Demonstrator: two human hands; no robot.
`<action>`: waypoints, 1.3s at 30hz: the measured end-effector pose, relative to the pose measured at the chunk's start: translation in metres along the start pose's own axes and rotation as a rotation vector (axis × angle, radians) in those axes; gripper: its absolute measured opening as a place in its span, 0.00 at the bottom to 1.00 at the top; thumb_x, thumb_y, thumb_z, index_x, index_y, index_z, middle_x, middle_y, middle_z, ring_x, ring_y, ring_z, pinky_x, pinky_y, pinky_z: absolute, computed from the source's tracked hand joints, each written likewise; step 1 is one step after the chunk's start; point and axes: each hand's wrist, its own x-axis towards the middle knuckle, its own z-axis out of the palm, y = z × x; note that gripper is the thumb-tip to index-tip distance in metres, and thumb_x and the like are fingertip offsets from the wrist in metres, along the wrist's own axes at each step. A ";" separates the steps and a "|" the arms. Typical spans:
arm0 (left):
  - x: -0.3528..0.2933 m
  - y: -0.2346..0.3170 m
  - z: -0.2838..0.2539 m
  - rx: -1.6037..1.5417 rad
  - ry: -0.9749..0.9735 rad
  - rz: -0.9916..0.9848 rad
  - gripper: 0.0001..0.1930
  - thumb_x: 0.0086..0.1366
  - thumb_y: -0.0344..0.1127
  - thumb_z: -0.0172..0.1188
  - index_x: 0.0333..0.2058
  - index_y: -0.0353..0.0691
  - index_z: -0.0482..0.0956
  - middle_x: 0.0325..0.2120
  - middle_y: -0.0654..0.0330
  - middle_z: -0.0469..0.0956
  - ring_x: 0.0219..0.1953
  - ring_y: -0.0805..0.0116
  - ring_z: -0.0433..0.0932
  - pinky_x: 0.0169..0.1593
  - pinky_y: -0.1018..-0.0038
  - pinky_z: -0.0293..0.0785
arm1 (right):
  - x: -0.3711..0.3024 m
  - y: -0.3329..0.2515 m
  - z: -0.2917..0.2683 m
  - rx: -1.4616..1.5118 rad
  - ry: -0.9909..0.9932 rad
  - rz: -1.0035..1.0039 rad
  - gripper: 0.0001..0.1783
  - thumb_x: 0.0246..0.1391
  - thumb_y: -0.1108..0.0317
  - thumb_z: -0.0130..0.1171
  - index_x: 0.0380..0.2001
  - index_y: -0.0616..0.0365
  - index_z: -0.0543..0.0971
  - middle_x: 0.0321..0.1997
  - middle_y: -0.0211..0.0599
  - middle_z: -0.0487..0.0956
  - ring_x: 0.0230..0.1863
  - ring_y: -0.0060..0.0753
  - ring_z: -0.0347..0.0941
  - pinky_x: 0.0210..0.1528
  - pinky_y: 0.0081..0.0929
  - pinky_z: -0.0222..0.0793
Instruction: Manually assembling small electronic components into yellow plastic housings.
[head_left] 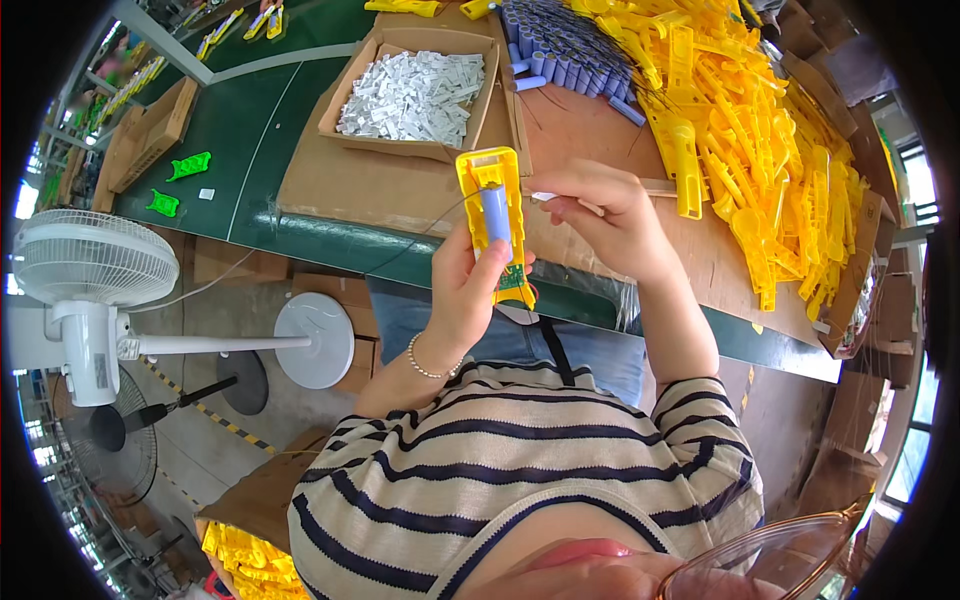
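— Green desk (250, 130), is it, with brown cardboard sheets laid over most of it?

— Yes, and a white pedestal fan (95, 265) stands on the floor off its left end. Against the desk's near edge sits the person, in a navy-and-cream striped top.

— What is the left hand (462, 290) doing?

— It is closed around a flat yellow plastic housing (492, 205), holding it upright just above the near edge of the desk. A pale blue cylindrical cell (496, 215) lies in the housing's middle channel, and a small green circuit board (514, 278) shows at its lower end, by the thumb.

— And the right hand (608, 215)?

— Fingers pressed together, pinching something thin and pale just to the right of the housing; I cannot tell what it is.

— What else lies on the desk?

— A shallow cardboard tray of small white metal strips (412, 95) behind the housing, toward the far edge. A row of blue cylindrical cells (565, 50) at the far edge, and a large heap of yellow plastic housings (770, 150) filling the right end. Two small green plastic pieces (178, 182) lie near the left end.
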 end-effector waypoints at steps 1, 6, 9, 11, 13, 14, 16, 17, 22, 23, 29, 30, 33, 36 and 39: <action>0.001 0.001 0.004 -0.071 -0.004 0.067 0.21 0.64 0.37 0.51 0.52 0.34 0.63 0.45 0.56 0.71 0.35 0.71 0.77 0.39 0.75 0.77 | -0.002 -0.003 0.007 0.072 0.077 0.111 0.16 0.51 0.78 0.55 0.45 0.56 0.75 0.34 0.36 0.80 0.36 0.28 0.77 0.39 0.20 0.71; -0.001 0.002 0.021 -0.034 -0.030 0.101 0.23 0.64 0.42 0.49 0.51 0.32 0.62 0.49 0.50 0.70 0.36 0.68 0.77 0.39 0.72 0.77 | -0.020 -0.004 0.018 0.307 0.325 0.431 0.10 0.48 0.79 0.58 0.37 0.60 0.78 0.34 0.36 0.80 0.30 0.22 0.75 0.34 0.19 0.71; -0.001 -0.004 0.023 0.006 0.009 0.108 0.22 0.64 0.41 0.49 0.51 0.32 0.62 0.49 0.50 0.70 0.36 0.69 0.77 0.39 0.72 0.77 | -0.027 0.007 0.014 0.311 0.518 0.248 0.08 0.47 0.84 0.57 0.33 0.64 0.77 0.31 0.39 0.78 0.29 0.25 0.75 0.33 0.19 0.70; 0.000 -0.008 0.021 0.096 0.033 0.154 0.20 0.64 0.38 0.50 0.51 0.32 0.63 0.47 0.52 0.71 0.36 0.70 0.77 0.40 0.73 0.77 | -0.032 0.007 0.004 -0.085 0.542 0.018 0.08 0.43 0.85 0.60 0.29 0.66 0.76 0.28 0.37 0.77 0.27 0.25 0.73 0.30 0.19 0.67; 0.000 -0.012 0.019 0.133 0.028 0.162 0.19 0.64 0.37 0.51 0.50 0.32 0.64 0.45 0.54 0.72 0.36 0.71 0.76 0.40 0.74 0.76 | -0.037 0.007 0.001 -0.053 0.565 -0.050 0.09 0.41 0.84 0.62 0.28 0.65 0.77 0.28 0.37 0.78 0.27 0.24 0.73 0.30 0.19 0.67; 0.001 -0.014 0.019 0.168 0.027 0.171 0.18 0.63 0.36 0.52 0.49 0.32 0.65 0.43 0.55 0.73 0.36 0.72 0.76 0.40 0.75 0.75 | -0.039 0.006 0.000 -0.020 0.584 -0.118 0.09 0.38 0.83 0.64 0.27 0.64 0.78 0.27 0.37 0.79 0.28 0.24 0.74 0.30 0.19 0.68; 0.001 -0.016 0.019 0.220 0.010 0.210 0.17 0.63 0.35 0.52 0.48 0.32 0.66 0.41 0.56 0.73 0.35 0.73 0.75 0.40 0.77 0.73 | -0.040 0.005 0.002 0.045 0.596 -0.169 0.09 0.39 0.84 0.64 0.27 0.64 0.77 0.28 0.37 0.78 0.28 0.24 0.74 0.30 0.20 0.68; 0.002 -0.016 0.020 0.270 -0.006 0.249 0.17 0.63 0.35 0.53 0.47 0.32 0.66 0.38 0.58 0.73 0.35 0.75 0.74 0.39 0.79 0.72 | -0.040 0.004 0.003 0.111 0.604 -0.220 0.09 0.39 0.84 0.63 0.27 0.65 0.77 0.28 0.38 0.78 0.28 0.25 0.74 0.31 0.21 0.68; -0.002 -0.013 0.020 0.478 -0.026 0.239 0.15 0.63 0.33 0.54 0.46 0.32 0.67 0.34 0.61 0.73 0.33 0.79 0.71 0.37 0.82 0.69 | -0.044 -0.002 0.015 0.384 0.653 -0.065 0.07 0.45 0.84 0.61 0.29 0.66 0.75 0.28 0.39 0.79 0.31 0.26 0.76 0.34 0.21 0.71; -0.002 -0.016 0.017 0.566 -0.028 0.265 0.15 0.62 0.31 0.54 0.45 0.32 0.67 0.32 0.61 0.73 0.32 0.80 0.71 0.36 0.83 0.68 | -0.043 -0.005 0.016 0.467 0.660 0.016 0.06 0.47 0.83 0.59 0.29 0.67 0.74 0.28 0.38 0.79 0.32 0.26 0.76 0.36 0.20 0.72; -0.001 -0.015 0.026 0.537 -0.015 0.315 0.15 0.60 0.32 0.57 0.44 0.32 0.70 0.26 0.58 0.71 0.25 0.73 0.69 0.29 0.78 0.65 | -0.039 -0.009 0.011 0.705 0.610 0.216 0.02 0.50 0.80 0.58 0.29 0.66 0.75 0.28 0.38 0.79 0.32 0.24 0.76 0.38 0.18 0.71; 0.000 -0.015 0.026 0.537 -0.015 0.314 0.15 0.60 0.32 0.57 0.44 0.32 0.70 0.26 0.58 0.71 0.25 0.73 0.69 0.29 0.78 0.65 | -0.038 -0.009 0.011 0.706 0.611 0.217 0.02 0.50 0.80 0.58 0.29 0.66 0.75 0.28 0.38 0.79 0.32 0.24 0.76 0.38 0.18 0.71; 0.003 -0.017 0.025 0.623 -0.013 0.379 0.15 0.59 0.32 0.57 0.44 0.33 0.70 0.25 0.58 0.71 0.25 0.74 0.69 0.28 0.77 0.65 | -0.035 -0.014 0.009 0.652 0.579 0.302 0.02 0.51 0.79 0.58 0.29 0.66 0.75 0.27 0.38 0.79 0.31 0.23 0.76 0.37 0.18 0.71; 0.003 -0.024 0.022 0.492 -0.029 0.310 0.14 0.59 0.31 0.57 0.43 0.33 0.70 0.25 0.58 0.71 0.24 0.74 0.69 0.28 0.77 0.65 | -0.034 -0.017 0.008 0.647 0.539 0.365 0.02 0.50 0.79 0.58 0.29 0.66 0.75 0.27 0.38 0.79 0.30 0.22 0.75 0.36 0.18 0.71; 0.003 -0.025 0.022 0.450 -0.021 0.228 0.13 0.59 0.31 0.57 0.42 0.33 0.70 0.24 0.59 0.70 0.23 0.74 0.68 0.27 0.77 0.64 | -0.034 -0.014 0.007 0.649 0.524 0.427 0.02 0.50 0.79 0.58 0.29 0.66 0.75 0.27 0.37 0.79 0.30 0.21 0.75 0.35 0.16 0.70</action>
